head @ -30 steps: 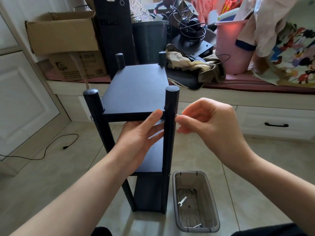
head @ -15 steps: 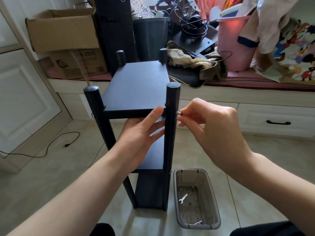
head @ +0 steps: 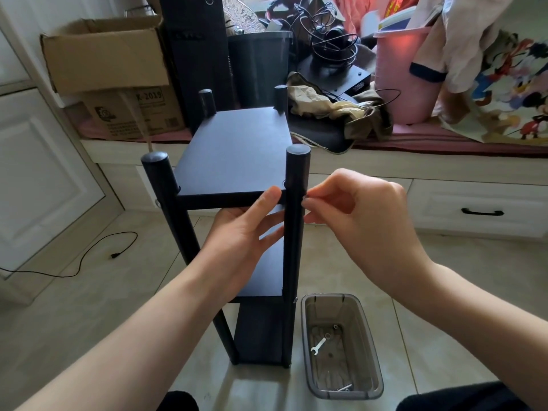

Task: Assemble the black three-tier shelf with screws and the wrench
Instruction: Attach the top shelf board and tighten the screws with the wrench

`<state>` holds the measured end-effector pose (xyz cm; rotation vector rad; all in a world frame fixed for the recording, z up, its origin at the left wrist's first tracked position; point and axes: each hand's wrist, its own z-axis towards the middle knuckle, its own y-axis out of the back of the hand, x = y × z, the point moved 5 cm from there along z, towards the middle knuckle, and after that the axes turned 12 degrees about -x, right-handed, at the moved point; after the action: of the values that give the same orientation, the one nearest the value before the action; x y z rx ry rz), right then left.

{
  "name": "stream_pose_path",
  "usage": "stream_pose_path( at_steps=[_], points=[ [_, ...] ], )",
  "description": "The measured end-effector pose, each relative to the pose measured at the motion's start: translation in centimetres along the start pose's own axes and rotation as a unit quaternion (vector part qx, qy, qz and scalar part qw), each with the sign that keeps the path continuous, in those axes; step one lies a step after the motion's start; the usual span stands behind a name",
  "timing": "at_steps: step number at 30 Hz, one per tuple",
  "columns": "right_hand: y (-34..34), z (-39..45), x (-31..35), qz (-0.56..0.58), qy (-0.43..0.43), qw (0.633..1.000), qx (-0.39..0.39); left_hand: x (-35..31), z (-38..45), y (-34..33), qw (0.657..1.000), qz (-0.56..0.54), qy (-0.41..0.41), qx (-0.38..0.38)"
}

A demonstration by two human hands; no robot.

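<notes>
Black three-tier shelf point(head: 237, 149) upright on the tiled floor, in the middle of the view, with four round posts and three boards. Left hand point(head: 240, 241) under the front edge of the top board, palm up, fingers straight and spread below the board, thumb stretched up and pressed flat on the board's front edge, just beside the front right post point(head: 295, 232). Open, then, only supporting, nothing gripped. Right hand point(head: 355, 221) at the right side of the same post, at the level of the top board, thumb and forefinger closed together on a small metal screw point(head: 306, 197) that touches the post; other fingers loosely curled behind. Only a tiny part of the screw visible, so cannot tell how deep inside the post. Both hands close to each other, separated only by the post. On the floor, just right of the shelf's foot, a grey transparent plastic bin point(head: 370, 351) holding a small silver wrench point(head: 318, 345) and some small metal parts.
</notes>
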<state>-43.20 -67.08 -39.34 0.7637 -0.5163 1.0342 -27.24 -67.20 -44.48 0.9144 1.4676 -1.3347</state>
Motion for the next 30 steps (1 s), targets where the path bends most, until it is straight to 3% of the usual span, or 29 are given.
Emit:
stream_pose_path(
  at_steps=[7, 10, 15, 18, 19, 21, 22, 24, 27, 30],
  points=[
    [-0.6, 0.8, -1.8, 0.143, -0.152, 0.976, 0.06, 0.0, 0.0, 0.1, 1.0, 0.004, 0.003, 0.003],
    [-0.7, 1.3, -3.1, 0.132, -0.19, 0.968, 0.093, -0.2, 0.0, 0.2, 1.0, 0.021, 0.001, -0.001],
    [-1.9, 1.8, -3.2, 0.215, -0.205, 0.928, 0.224, -0.8, -0.6, 0.5, 0.999, 0.024, 0.02, 0.018],
    [-2.4, 1.8, -3.2, 0.246, -0.212, 0.913, 0.248, -1.3, -1.6, 1.4, 0.988, 0.152, -0.008, -0.02],
    [-2.4, 2.0, -3.4, 0.241, -0.212, 0.915, 0.246, -1.8, -2.0, 1.9, 0.967, 0.244, -0.062, -0.041],
    [-2.4, 2.1, -3.6, 0.233, -0.219, 0.915, 0.245, -3.7, -3.3, 2.2, 0.866, 0.427, -0.241, -0.103],
    [-2.4, 2.2, -3.7, 0.234, -0.225, 0.913, 0.245, -4.6, -4.2, 1.8, 0.807, 0.472, -0.329, -0.132],
    [-2.4, 2.4, -3.8, 0.24, -0.239, 0.908, 0.245, -6.0, -5.4, 0.9, 0.744, 0.47, -0.443, -0.171],
    [-2.4, 2.5, -3.9, 0.244, -0.25, 0.903, 0.251, -6.4, -5.1, -0.3, 0.693, 0.493, -0.49, -0.192],
    [-2.4, 2.5, -3.9, 0.243, -0.258, 0.899, 0.259, -5.7, -3.6, -1.0, 0.699, 0.547, -0.425, -0.179]
  ],
)
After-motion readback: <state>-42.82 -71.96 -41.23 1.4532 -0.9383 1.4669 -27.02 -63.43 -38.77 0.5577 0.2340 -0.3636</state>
